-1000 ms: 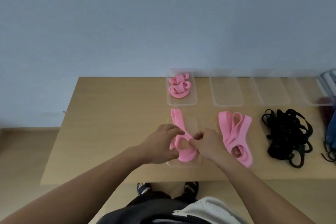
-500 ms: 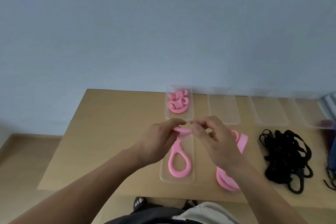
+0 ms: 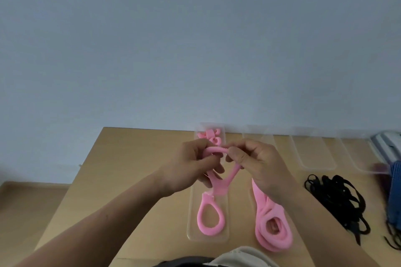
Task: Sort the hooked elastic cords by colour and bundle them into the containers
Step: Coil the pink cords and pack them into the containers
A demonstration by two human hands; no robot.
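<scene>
Pale wooden table (image 3: 130, 169) meets a blue-grey wall. Above the near clear tray (image 3: 190, 212), the left hand (image 3: 191, 167) and right hand (image 3: 260, 162) each pinch the top fold of a flat, soft pink cord (image 3: 219, 186). Its long axis runs back toward the person, ending in a teardrop loop lying in that tray. Rolled pink bundles (image 3: 211, 137) fill the far container (image 3: 223, 130), just beyond the left hand, likely the destination. Loose pink cords (image 3: 271, 223) lie to the right, thin black cords (image 3: 338, 197) beyond.
</scene>
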